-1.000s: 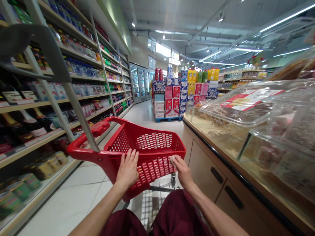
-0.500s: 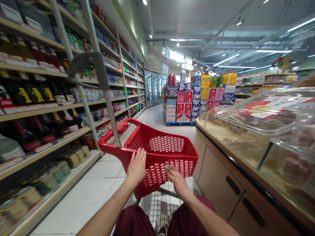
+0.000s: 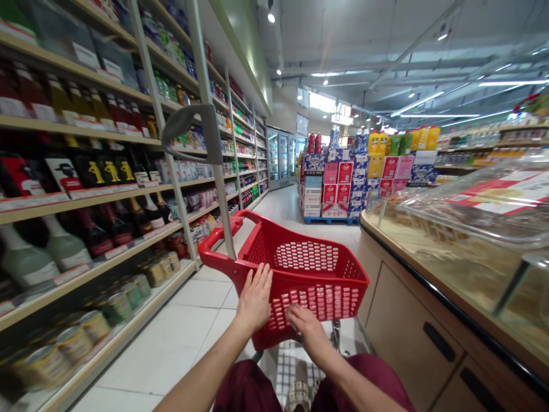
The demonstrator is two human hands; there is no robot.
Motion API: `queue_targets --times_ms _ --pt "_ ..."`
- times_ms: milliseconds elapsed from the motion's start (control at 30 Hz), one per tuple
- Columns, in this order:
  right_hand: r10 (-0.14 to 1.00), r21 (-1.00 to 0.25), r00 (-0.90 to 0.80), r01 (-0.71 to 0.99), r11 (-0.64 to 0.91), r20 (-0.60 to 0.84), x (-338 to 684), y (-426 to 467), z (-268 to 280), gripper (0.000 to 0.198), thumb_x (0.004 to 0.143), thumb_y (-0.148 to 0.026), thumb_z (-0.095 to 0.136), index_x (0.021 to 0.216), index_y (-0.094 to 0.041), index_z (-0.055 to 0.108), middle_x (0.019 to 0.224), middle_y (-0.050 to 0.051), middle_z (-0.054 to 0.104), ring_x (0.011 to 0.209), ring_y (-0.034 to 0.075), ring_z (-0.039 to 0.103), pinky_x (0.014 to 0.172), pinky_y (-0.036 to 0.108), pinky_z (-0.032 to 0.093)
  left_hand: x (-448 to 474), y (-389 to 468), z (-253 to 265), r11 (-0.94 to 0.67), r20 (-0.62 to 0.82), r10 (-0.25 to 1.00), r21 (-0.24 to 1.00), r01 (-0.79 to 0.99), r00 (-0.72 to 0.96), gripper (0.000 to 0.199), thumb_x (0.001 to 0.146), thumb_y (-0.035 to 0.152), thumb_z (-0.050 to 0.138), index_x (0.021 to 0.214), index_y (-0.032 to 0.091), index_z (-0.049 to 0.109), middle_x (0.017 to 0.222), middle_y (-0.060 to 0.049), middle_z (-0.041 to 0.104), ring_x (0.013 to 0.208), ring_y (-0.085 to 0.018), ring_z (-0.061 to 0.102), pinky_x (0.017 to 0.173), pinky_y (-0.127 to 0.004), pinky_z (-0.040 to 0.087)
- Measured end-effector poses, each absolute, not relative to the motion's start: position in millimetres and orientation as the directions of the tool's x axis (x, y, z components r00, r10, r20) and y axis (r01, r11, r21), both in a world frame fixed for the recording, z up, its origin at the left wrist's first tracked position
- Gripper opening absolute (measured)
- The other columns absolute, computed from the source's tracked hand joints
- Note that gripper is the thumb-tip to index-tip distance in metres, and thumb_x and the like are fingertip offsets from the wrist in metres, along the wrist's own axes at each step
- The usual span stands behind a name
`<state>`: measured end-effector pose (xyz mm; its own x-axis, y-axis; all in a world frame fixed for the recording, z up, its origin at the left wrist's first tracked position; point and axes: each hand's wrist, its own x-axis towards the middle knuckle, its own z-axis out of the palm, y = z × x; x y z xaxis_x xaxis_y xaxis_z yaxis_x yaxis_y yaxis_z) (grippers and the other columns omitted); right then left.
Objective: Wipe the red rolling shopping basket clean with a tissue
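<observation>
A red plastic shopping cart (image 3: pixel 319 269) with honeycomb-like holes stands sideways in front of my knees. The palm side of my left hand (image 3: pixel 256 297) lies on the cart's near side just under the rim, its fingers stretched out. Lower and further right, my right hand (image 3: pixel 307 329) is at the perforated side wall, its fingers loosely bent and apart from any grip I can see; the fingertips are slightly blurred. A metal pole with a grey loop handle (image 3: pixel 212 134) rises at the cart's handle end. Both hands appear to hold nothing.
Shelves of bottles and cans (image 3: pixel 128 200) line the left side. A wooden display counter (image 3: pixel 407 309) with clear plastic packs (image 3: pixel 493 200) borders the right. Stacked drink cartons (image 3: pixel 337 189) stand on a blue pallet ahead, with glass-door fridges (image 3: pixel 278 154) beyond.
The cart, pole and both hands sit further right in the view, and the surroundings have shifted right too. My hands keep about the same places on the cart's side.
</observation>
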<state>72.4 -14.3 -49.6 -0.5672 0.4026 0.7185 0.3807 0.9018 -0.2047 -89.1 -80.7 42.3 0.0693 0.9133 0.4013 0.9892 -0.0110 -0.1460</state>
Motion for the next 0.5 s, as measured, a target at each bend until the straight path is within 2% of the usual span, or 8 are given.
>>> queue_targets --times_ms 67,133,200,267,333,433,500 --pt "0.357 -0.183 -0.505 0.361 0.914 0.786 62 -13 -36 0.038 0.083 -0.008 0.036 0.114 -0.022 0.053 0.115 0.006 0.056 0.114 0.017 0.044 0.094 0.036 0.039 -95 -87 45 -0.052 0.435 0.893 -0.152 0.987 0.114 0.063 0.065 0.016 0.041 0.127 0.010 0.033 0.137 -0.008 0.029 0.128 -0.020 0.020 0.106 -0.040 0.014" --pt "0.315 -0.154 -0.487 0.341 0.927 0.815 51 -14 -27 0.040 0.084 -0.007 0.033 0.118 -0.020 0.050 0.121 0.008 0.052 0.119 0.018 0.038 0.097 0.040 0.035 -108 -95 51 -0.032 0.533 0.839 -0.147 0.989 0.107 0.060 0.068 0.013 0.038 0.127 0.012 0.033 0.135 -0.007 0.034 0.127 -0.019 0.023 0.106 -0.040 0.013" --pt "0.270 -0.116 -0.564 0.294 0.949 0.780 41 -19 -28 0.037 0.084 -0.009 0.035 0.114 -0.022 0.053 0.113 0.006 0.058 0.113 0.017 0.046 0.094 0.035 0.038 -126 -104 58 0.099 0.673 0.739 -0.097 0.990 -0.008 0.059 0.070 0.012 0.036 0.129 0.012 0.029 0.133 -0.010 0.037 0.126 -0.019 0.025 0.106 -0.042 0.014" --pt "0.230 -0.090 -0.637 0.244 0.966 0.736 30 -28 -31 0.032 0.084 -0.012 0.038 0.107 -0.024 0.058 0.101 0.003 0.064 0.102 0.015 0.054 0.088 0.029 0.044 -145 -111 65 0.249 0.747 0.648 -0.026 0.968 -0.147 0.062 0.070 0.012 0.036 0.131 0.010 0.023 0.133 -0.012 0.037 0.127 -0.022 0.025 0.104 -0.046 0.016" --pt "0.213 -0.087 -0.619 0.228 0.970 0.756 15 -37 -23 0.032 0.085 -0.012 0.037 0.106 -0.023 0.059 0.102 0.003 0.064 0.103 0.015 0.054 0.088 0.029 0.044 -160 -115 70 0.312 0.729 0.655 -0.022 0.950 -0.199 0.065 0.068 0.012 0.038 0.131 0.010 0.022 0.134 -0.013 0.034 0.127 -0.024 0.024 0.103 -0.048 0.017" --pt "0.202 -0.091 -0.476 0.246 0.965 0.856 -16 -43 9 0.036 0.086 -0.010 0.033 0.114 -0.021 0.053 0.116 0.005 0.056 0.117 0.017 0.041 0.097 0.036 0.035 -171 -117 73 0.311 0.652 0.736 -0.089 0.946 -0.181 0.066 0.065 0.012 0.041 0.129 0.011 0.028 0.136 -0.011 0.032 0.127 -0.023 0.023 0.104 -0.047 0.015" --pt "0.181 -0.068 -0.446 0.258 0.964 0.877 -32 -42 19 0.034 0.087 -0.012 0.034 0.115 -0.019 0.053 0.117 0.007 0.055 0.118 0.018 0.039 0.099 0.039 0.033 -172 -118 74 0.317 0.635 0.751 -0.111 0.942 -0.179 0.065 0.064 0.012 0.041 0.128 0.011 0.031 0.136 -0.010 0.031 0.128 -0.022 0.022 0.104 -0.047 0.014"
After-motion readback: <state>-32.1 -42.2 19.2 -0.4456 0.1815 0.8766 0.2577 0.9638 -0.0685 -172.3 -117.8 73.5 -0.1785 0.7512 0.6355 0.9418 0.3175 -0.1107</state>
